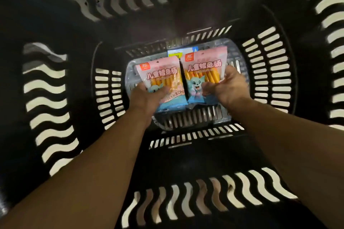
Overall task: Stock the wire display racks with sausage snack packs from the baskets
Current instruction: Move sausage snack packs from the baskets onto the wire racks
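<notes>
Low in the basket (46, 87), the left hand (147, 96) grips the left pack (158, 72) by its lower half; the right pack (202, 69) is held likewise by the right hand (229, 85). Best to lift both straight up, clear of the walls.

left pack (159, 78) | beside right pack (202, 74) | both in basket (104, 98)

Black slotted basket (195, 158), sausage packs (202, 67) low inside
</notes>
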